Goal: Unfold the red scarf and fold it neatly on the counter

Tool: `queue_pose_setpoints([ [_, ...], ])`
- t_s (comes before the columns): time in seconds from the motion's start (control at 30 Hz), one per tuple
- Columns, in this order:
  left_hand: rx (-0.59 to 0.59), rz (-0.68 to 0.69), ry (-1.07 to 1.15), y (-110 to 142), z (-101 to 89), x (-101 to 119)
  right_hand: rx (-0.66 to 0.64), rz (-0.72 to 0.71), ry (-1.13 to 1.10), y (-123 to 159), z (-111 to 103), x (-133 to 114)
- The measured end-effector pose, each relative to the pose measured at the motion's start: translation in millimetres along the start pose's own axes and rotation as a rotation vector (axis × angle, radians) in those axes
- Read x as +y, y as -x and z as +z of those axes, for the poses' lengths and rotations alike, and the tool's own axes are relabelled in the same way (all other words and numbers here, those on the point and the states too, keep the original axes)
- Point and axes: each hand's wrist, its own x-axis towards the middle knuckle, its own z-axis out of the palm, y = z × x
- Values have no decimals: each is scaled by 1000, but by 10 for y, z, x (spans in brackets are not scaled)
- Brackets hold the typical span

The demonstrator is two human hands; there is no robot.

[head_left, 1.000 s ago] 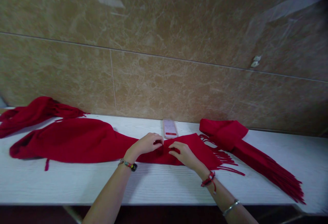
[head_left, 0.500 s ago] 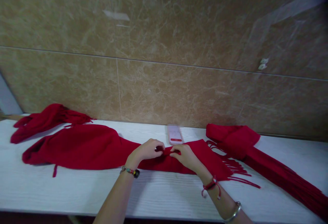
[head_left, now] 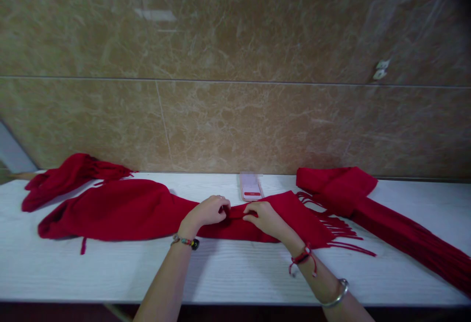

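One fringed red scarf (head_left: 117,214), thin ridges beside right hand (head_left: 264,217)

No text, label, brand or number could be read; on the phone screen (head_left: 250,183) at the back of the counter (head_left: 235,275), any lettering above or on its red bar (head_left: 252,194) was too small and blurred
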Motion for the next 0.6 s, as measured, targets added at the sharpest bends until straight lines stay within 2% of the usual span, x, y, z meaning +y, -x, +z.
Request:
queue_pose_setpoints([
  [0.23, 61, 31, 23, -24, -32, -53, 1, 24, 9, -4, 17, 39],
  [0.6, 157, -20, 131, -27, -142, 54, 138, -4, -30, -110, 171, -89],
])
